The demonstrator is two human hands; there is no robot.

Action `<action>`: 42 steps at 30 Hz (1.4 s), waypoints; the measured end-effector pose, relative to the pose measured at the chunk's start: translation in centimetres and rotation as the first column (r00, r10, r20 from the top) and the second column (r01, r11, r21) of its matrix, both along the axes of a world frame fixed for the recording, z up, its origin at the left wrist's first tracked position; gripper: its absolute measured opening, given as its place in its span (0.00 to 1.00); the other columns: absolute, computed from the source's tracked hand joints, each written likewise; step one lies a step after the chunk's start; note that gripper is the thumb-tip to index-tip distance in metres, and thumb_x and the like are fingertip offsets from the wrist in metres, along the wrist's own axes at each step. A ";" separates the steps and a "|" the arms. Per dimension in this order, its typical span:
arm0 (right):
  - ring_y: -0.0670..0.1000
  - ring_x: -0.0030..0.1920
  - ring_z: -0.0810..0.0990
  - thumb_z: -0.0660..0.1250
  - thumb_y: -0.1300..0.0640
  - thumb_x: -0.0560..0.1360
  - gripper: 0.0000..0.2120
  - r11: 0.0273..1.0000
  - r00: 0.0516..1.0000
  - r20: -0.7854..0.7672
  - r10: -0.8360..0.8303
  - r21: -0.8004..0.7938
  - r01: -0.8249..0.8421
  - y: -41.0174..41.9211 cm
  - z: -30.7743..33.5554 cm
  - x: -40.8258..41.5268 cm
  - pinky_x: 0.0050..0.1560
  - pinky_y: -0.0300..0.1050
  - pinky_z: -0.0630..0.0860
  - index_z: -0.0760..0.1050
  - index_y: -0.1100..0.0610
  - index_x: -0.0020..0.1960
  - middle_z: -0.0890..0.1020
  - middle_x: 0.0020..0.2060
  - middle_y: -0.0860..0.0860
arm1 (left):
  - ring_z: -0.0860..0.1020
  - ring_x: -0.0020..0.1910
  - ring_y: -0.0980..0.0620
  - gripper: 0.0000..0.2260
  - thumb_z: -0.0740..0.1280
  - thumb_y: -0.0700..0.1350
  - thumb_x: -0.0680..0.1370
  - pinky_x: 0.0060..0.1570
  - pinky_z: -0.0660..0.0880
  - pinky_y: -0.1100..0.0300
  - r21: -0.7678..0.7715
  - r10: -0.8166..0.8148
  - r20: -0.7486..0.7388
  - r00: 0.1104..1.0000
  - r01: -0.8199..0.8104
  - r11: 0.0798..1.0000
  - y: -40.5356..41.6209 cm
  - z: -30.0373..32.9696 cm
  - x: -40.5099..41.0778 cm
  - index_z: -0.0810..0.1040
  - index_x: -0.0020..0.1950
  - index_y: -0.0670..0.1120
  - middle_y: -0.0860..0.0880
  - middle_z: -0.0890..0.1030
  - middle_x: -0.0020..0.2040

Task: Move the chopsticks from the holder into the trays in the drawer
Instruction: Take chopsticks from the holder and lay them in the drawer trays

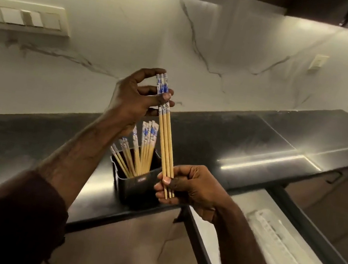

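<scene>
A dark maroon sleeve (pixel 18 216) is worn on the left arm and is pushed up short of the elbow, so the forearm is left bare. The left hand (pixel 135 98) and right hand (pixel 191 187) are ungloved, and the right forearm is bare too.

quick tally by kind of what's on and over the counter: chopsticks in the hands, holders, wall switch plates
chopsticks held in the hands: 3
black holder on the counter, with more chopsticks in it, too overlapped to count: 1
wall switch plates, a wide one and a small one: 2
total: 6
</scene>
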State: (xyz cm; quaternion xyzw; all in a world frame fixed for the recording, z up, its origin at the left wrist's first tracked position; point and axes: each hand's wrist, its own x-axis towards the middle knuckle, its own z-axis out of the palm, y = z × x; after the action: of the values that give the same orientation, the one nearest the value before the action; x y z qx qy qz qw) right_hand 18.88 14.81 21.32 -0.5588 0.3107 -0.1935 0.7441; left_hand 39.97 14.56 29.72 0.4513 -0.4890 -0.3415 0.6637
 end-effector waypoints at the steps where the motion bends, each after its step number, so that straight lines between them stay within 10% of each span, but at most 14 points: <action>1: 0.57 0.48 0.85 0.69 0.65 0.75 0.10 1.000 0.999 -0.022 -0.024 -0.006 0.024 0.7 -0.3 -1.2 0.47 0.49 0.83 0.81 0.63 0.56 0.85 0.48 0.61 | 0.85 0.46 0.44 0.24 0.73 0.34 0.70 0.42 0.82 0.51 0.022 -0.023 -0.018 1.000 0.023 0.999 0.2 -0.6 -1.1 0.76 0.64 0.49 0.44 0.86 0.48; 22: 0.54 0.44 0.86 0.69 0.66 0.76 0.06 0.967 0.895 -0.401 -0.194 0.076 0.244 1.7 -7.3 -33.2 0.47 0.50 0.83 0.83 0.66 0.51 0.86 0.45 0.61 | 0.85 0.45 0.46 0.18 0.72 0.34 0.73 0.41 0.82 0.54 0.325 -0.105 -0.188 0.976 0.163 0.932 -3.0 -13.2 -32.5 0.77 0.59 0.49 0.41 0.84 0.50; 39: 0.51 0.35 0.81 0.66 0.69 0.76 0.08 0.979 0.641 -0.767 -0.045 0.093 0.180 -6.9 -18.6 -35.0 0.47 0.49 0.82 0.80 0.72 0.52 0.83 0.38 0.58 | 0.82 0.51 0.42 0.42 0.70 0.29 0.73 0.40 0.83 0.48 0.641 -0.011 -0.188 0.982 0.131 0.756 -7.5 -32.4 -37.3 0.52 0.77 0.54 0.38 0.76 0.61; 42: 0.52 0.34 0.81 0.67 0.68 0.75 0.06 0.979 0.590 -0.807 -0.043 0.084 0.187 -8.6 -21.1 -34.2 0.45 0.48 0.82 0.82 0.70 0.47 0.82 0.36 0.58 | 0.82 0.45 0.47 0.41 0.73 0.34 0.73 0.42 0.83 0.50 0.715 -0.051 -0.006 0.999 0.039 0.698 -7.5 -35.6 -37.6 0.54 0.77 0.53 0.42 0.81 0.52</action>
State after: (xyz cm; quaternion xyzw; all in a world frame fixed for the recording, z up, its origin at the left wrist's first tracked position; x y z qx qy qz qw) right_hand -15.30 6.17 0.25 -0.5031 0.6613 0.0553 0.5537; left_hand 2.39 7.02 -5.85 0.6639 -0.3338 -0.5174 0.4244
